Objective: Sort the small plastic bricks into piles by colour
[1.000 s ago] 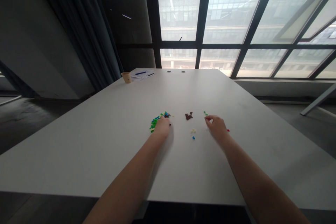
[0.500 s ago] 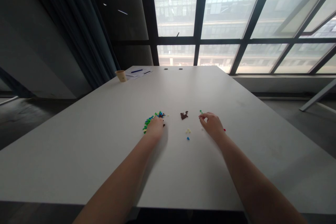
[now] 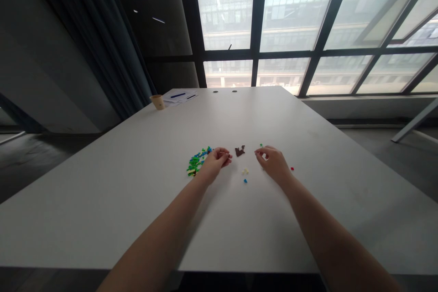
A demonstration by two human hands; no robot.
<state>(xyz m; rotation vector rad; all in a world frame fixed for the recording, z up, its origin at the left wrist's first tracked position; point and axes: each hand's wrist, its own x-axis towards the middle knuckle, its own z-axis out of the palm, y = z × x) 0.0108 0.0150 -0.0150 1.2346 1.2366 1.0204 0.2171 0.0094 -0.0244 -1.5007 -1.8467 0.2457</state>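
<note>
Brown plastic bricks (image 3: 240, 150), between left hand (image 3: 216, 163), right hand (image 3: 273, 164)

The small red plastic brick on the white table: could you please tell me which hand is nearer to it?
The right hand is nearer, just left of the small red plastic brick, not touching it. The left hand lies farther left, beyond the dark brown bricks.

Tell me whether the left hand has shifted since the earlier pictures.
Yes. The left hand has moved rightward, off the pile of green and blue bricks, and now sits closer to the dark brown bricks.
</note>
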